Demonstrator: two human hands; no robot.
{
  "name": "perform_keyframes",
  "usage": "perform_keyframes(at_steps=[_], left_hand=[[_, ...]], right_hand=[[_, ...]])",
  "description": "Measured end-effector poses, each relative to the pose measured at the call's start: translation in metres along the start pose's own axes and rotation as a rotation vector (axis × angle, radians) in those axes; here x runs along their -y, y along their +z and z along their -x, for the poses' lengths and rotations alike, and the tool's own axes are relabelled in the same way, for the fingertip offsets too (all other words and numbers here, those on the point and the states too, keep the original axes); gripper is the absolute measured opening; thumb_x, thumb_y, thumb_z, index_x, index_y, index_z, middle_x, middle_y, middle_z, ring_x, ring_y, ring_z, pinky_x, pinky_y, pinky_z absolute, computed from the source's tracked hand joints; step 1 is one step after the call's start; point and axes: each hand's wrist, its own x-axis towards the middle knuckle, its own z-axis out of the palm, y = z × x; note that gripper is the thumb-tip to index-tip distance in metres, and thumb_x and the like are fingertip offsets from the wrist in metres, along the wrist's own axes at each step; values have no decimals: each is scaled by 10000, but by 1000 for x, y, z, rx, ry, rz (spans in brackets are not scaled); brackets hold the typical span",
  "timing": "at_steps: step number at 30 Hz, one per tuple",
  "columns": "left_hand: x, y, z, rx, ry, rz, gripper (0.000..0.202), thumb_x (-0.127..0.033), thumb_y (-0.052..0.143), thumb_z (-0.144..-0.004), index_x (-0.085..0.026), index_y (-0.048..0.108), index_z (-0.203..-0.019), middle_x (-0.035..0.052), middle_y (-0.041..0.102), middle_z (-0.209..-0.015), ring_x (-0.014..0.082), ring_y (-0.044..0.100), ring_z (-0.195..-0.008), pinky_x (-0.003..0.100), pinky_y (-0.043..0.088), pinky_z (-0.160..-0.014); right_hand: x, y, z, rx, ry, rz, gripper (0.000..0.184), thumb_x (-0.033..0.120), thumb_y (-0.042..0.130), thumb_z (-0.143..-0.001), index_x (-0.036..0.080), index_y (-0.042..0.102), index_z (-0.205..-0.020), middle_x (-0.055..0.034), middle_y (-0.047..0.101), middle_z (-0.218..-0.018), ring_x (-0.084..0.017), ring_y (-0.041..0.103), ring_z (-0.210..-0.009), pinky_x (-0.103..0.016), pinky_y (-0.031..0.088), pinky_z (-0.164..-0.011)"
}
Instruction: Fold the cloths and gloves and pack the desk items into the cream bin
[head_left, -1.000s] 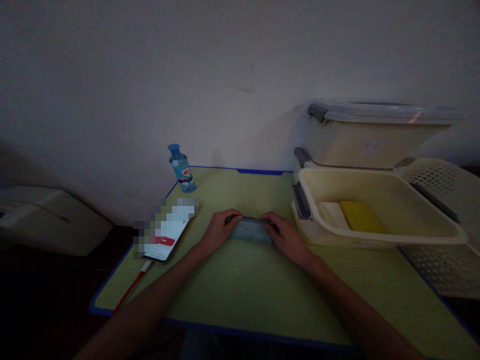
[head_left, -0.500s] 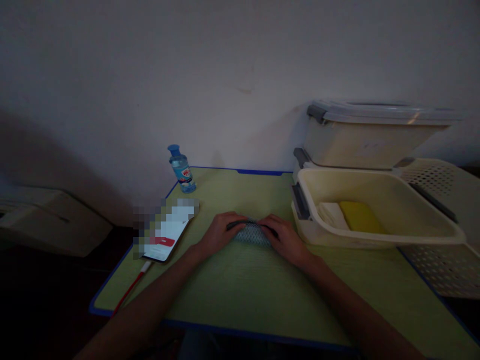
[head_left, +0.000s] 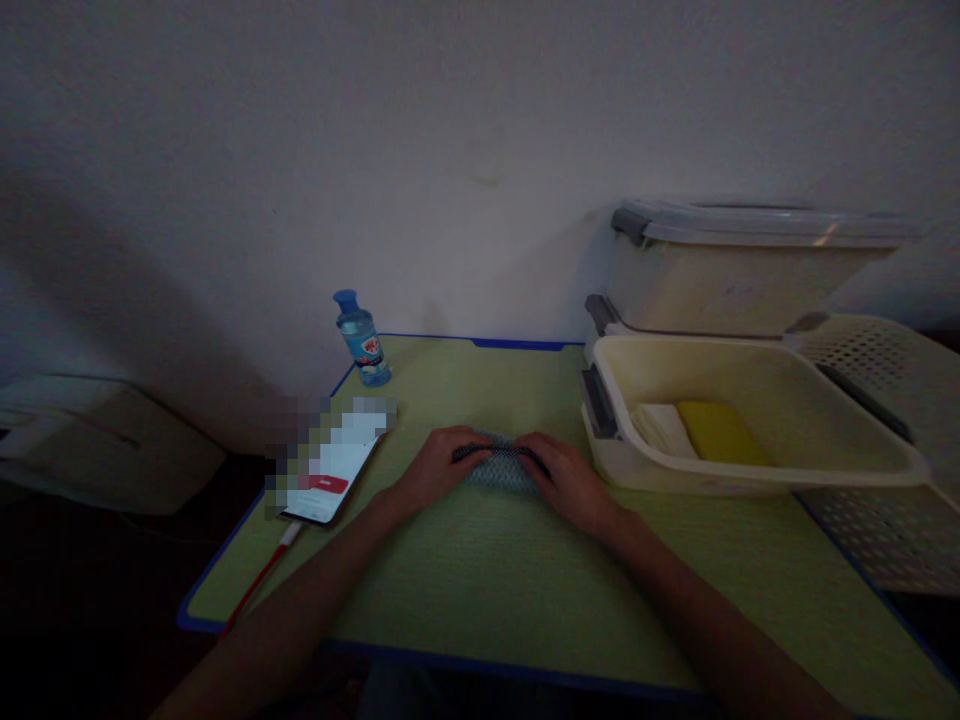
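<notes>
Between my hands, at the middle of the table, is a small grey-blue patterned cloth point(head_left: 504, 474) with a dark band along its top. My left hand point(head_left: 445, 462) pinches the band's left end between thumb and fingers. At the other end, my right hand point(head_left: 564, 476) is closed on the band in the same way. Some of the cloth shows behind the band, and some hangs or lies in front of it. The fingertips of both hands are partly hidden behind the cloth.
A blue bottle point(head_left: 363, 340) stands at the table's point(head_left: 480, 580) back left. Nearer lies a lit phone point(head_left: 337, 465) with a red cable point(head_left: 255, 590). On the right sits an open cream box point(head_left: 832, 480) holding a yellow folded cloth point(head_left: 724, 435) and a white one point(head_left: 664, 428).
The dark band was slightly arched and now lies flatter, with more cloth showing behind it. Both hands keep their hold in nearly the same place.
</notes>
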Motion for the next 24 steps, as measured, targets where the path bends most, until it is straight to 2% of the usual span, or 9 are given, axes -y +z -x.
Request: perform_keyframes(at_steps=[12, 24], left_hand=[[1, 4, 0, -55, -66, -28, 159, -218, 550, -801, -172, 669, -895, 46, 693, -875, 170, 624, -805, 286, 467, -775], [2, 4, -1, -42, -67, -39, 161, -217, 528, -810, -170, 658, -892, 44, 686, -870, 165, 615, -807, 286, 458, -776]], right_hand=[[0, 1, -2, -19, 50, -24, 186, 145, 426, -846, 151, 573, -960, -88, 633, -918, -185, 589, -834, -332, 456, -762], [1, 1, -1, -17, 65, -41, 184, 154, 432, -844, 163, 573, -961, -75, 631, -909, -179, 588, -831, -324, 457, -756]])
